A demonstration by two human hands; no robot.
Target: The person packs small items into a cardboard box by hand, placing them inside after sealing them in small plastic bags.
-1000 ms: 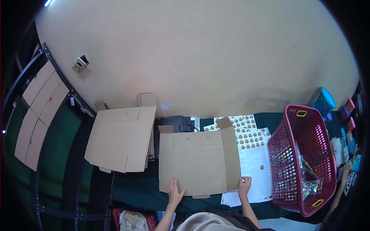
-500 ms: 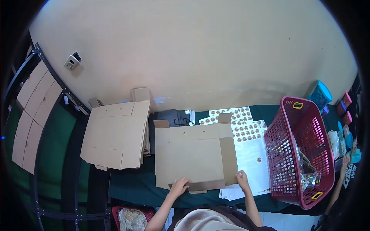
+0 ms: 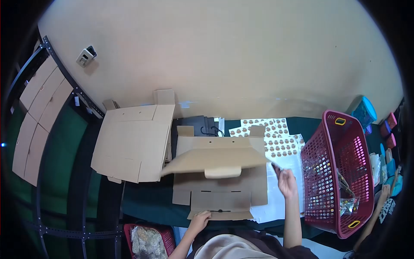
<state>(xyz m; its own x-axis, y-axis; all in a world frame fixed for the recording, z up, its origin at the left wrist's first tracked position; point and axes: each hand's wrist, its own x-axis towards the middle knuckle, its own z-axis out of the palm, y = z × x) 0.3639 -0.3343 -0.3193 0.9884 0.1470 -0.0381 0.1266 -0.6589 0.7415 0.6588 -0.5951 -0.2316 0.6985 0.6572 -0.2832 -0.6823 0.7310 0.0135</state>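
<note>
A cardboard box blank [image 3: 248, 185] lies part-opened on the surface [image 3: 146, 203], its broad panel [image 3: 215, 159] raised, while your left hand [image 3: 199, 220] grips the near edge; your right hand's [image 3: 287, 183] grip, beside the panel, is unclear.

I can read no text: the print on the white sheets of round brown stickers [image 3: 282, 147] before me is too small to make out.
</note>
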